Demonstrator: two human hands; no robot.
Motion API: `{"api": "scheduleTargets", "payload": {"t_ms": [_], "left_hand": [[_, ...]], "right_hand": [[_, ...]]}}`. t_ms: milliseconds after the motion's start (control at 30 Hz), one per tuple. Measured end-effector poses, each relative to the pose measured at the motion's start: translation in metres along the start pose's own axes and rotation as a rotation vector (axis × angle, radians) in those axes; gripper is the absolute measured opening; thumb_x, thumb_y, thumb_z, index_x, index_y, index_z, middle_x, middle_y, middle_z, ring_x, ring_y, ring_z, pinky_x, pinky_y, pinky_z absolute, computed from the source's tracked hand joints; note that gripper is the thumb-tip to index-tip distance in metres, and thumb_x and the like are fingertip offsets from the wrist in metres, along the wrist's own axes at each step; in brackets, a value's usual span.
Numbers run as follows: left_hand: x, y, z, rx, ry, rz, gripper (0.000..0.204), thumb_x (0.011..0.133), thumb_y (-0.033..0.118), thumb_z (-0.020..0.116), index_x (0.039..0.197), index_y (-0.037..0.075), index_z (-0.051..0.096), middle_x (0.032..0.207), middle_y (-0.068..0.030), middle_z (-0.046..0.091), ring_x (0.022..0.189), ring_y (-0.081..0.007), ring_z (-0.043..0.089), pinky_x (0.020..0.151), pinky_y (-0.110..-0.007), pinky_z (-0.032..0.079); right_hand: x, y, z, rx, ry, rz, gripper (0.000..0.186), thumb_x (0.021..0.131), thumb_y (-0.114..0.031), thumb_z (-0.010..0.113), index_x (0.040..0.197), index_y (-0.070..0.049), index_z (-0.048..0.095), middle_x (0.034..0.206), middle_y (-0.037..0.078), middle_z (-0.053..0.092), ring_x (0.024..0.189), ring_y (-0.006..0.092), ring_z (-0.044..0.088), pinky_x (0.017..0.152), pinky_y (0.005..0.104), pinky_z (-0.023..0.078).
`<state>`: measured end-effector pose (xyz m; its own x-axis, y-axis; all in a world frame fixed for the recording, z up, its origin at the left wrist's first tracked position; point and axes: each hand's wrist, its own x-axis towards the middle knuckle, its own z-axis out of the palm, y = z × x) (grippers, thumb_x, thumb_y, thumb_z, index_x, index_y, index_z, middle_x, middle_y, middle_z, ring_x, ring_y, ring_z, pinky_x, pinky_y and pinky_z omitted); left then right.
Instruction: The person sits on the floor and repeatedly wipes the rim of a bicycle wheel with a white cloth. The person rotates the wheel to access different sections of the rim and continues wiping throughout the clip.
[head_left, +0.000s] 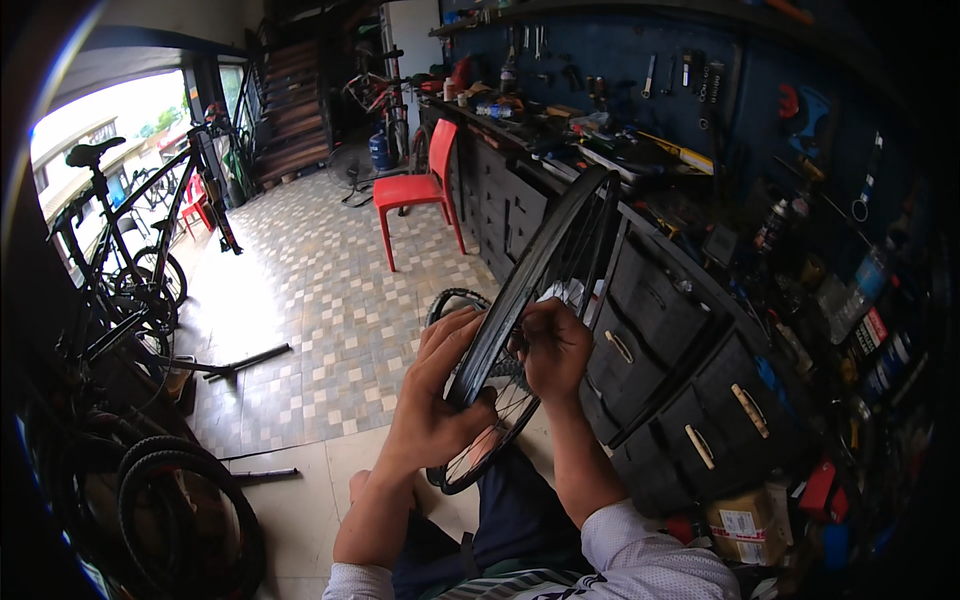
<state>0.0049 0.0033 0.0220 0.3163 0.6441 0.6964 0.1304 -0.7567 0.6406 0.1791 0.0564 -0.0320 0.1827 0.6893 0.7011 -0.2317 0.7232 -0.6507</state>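
Observation:
A bicycle wheel (530,270) stands tilted in front of me, its dark rim facing up and its thin spokes showing on the right side. My left hand (432,385) is wrapped round the rim near its close end, fingers on the far side and thumb on the near side. My right hand (553,352) is closed at the rim's right side, by the spokes, with fingertips pressed together. What those fingers pinch is hidden. Behind the wheel, part of a knobby tyre (455,298) shows low by the floor.
A black workbench with drawers (650,300) runs along my right, crowded with tools and bottles. A red chair (415,190) stands ahead on the tiled floor. To the left are a bicycle frame (140,200) and stacked tyres (185,500). A cardboard box (748,525) sits at lower right.

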Motion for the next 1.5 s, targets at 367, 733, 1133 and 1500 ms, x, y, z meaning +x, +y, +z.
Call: {"api": "scheduleTargets", "payload": {"t_ms": [367,733,1133,1500], "left_hand": [[-0.006,-0.003,0.001,-0.056,0.022,-0.059,0.074,0.066,-0.008,0.06,0.14,-0.007,0.054,0.14,-0.0208,0.055,0.135,-0.0314,0.05,0.113,-0.038,0.036],[-0.003,-0.002,0.002,-0.13,0.017,-0.082,0.074,0.067,-0.001,0.064,0.14,-0.003,0.054,0.143,-0.0226,0.053,0.138,-0.0379,0.048,0.116,-0.046,0.034],[-0.002,-0.006,0.003,-0.112,0.03,-0.042,0.074,0.066,-0.001,0.063,0.14,-0.002,0.055,0.141,-0.0216,0.053,0.136,-0.037,0.049,0.115,-0.044,0.035],[-0.004,-0.007,0.002,-0.143,0.041,-0.073,0.075,0.066,-0.005,0.063,0.141,-0.004,0.053,0.143,-0.0208,0.052,0.138,-0.0349,0.047,0.116,-0.042,0.034]], "right_hand": [[-0.008,0.0,0.005,0.088,0.049,-0.004,0.024,0.095,-0.004,0.072,0.114,-0.003,0.059,0.086,0.002,0.067,0.076,0.0085,0.066,0.065,0.0219,0.05],[-0.006,0.0,-0.002,-0.132,-0.085,-0.134,0.039,0.09,-0.007,0.078,0.123,-0.002,0.059,0.094,0.001,0.067,0.091,0.0088,0.063,0.08,0.0261,0.049],[-0.003,0.003,-0.008,-0.182,-0.129,-0.16,0.034,0.095,-0.005,0.072,0.127,-0.004,0.062,0.093,0.001,0.069,0.076,0.0078,0.064,0.069,0.0236,0.05],[-0.001,-0.006,-0.001,-0.008,-0.099,0.042,0.017,0.101,-0.02,0.068,0.107,-0.005,0.068,0.097,0.001,0.069,0.077,0.0062,0.062,0.069,0.0219,0.049]]}}
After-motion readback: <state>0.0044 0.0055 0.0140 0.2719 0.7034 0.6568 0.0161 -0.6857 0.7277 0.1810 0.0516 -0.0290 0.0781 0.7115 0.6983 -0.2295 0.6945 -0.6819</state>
